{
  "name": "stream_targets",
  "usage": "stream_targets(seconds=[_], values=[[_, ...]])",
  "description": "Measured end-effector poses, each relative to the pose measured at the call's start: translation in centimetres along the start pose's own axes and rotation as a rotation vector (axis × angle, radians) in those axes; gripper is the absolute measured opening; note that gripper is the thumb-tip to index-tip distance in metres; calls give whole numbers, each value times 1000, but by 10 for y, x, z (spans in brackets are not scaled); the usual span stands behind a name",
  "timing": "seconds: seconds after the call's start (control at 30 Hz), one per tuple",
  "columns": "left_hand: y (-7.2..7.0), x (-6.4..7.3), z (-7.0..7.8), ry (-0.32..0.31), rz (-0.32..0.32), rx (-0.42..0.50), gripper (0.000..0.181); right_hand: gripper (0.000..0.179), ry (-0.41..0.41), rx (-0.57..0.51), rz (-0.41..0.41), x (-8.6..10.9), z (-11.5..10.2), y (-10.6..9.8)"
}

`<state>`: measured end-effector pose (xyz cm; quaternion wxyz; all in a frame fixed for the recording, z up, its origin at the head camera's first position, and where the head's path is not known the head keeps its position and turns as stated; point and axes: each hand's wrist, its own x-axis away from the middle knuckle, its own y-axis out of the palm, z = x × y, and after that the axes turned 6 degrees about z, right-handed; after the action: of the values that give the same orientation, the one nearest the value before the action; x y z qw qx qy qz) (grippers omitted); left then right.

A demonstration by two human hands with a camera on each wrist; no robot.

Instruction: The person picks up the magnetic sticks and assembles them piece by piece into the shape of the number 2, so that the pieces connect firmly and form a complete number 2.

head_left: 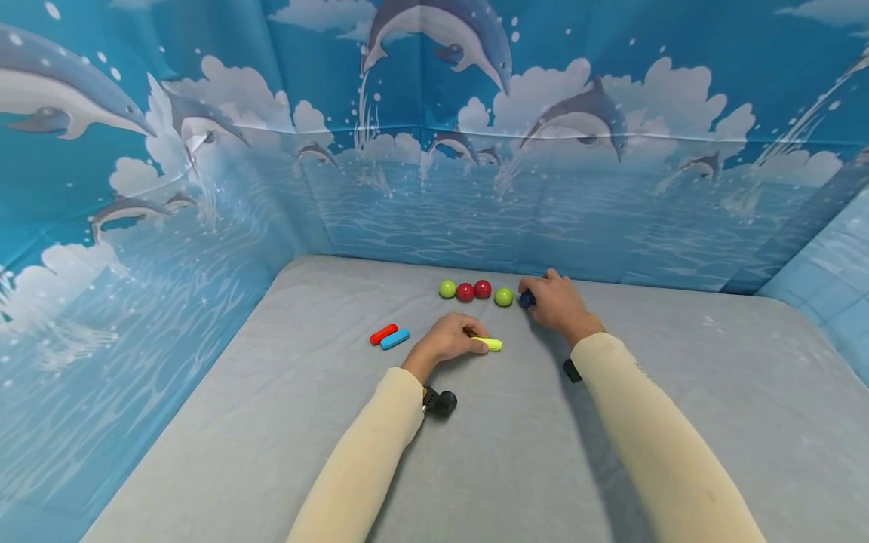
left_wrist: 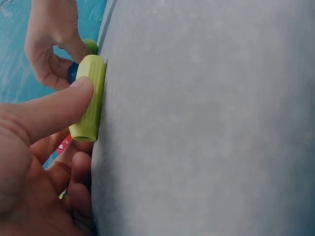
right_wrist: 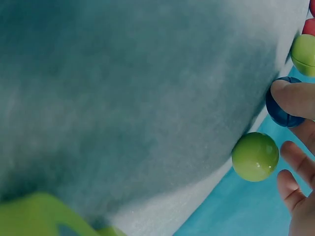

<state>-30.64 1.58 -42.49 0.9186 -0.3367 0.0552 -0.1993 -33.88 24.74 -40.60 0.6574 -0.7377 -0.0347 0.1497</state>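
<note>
In the head view my left hand is at the middle of the grey surface, pinching a short, ribbed yellow-green stick with the thumb across it. Farther right and back, my right hand grips a dark blue ball between thumb and fingers; the ball seems to touch the surface. A green ball sits just beyond it, hidden behind the hand in the head view. On the other side is another green ball, followed by two red balls and a further green ball.
A red stick and a blue stick lie side by side left of my left hand. Behind the grey surface rises a blue dolphin-print curtain. A blurred yellow-green shape fills a corner of the right wrist view.
</note>
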Motion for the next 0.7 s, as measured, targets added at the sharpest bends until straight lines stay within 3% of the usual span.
stream_targets(seconds=[0.43, 0.7], values=[[2, 3, 1, -2, 1, 4, 15, 38, 13, -33, 20, 7, -2, -9], [0, 3, 0, 1, 3, 4, 16, 39, 14, -195, 29, 10, -1, -25]])
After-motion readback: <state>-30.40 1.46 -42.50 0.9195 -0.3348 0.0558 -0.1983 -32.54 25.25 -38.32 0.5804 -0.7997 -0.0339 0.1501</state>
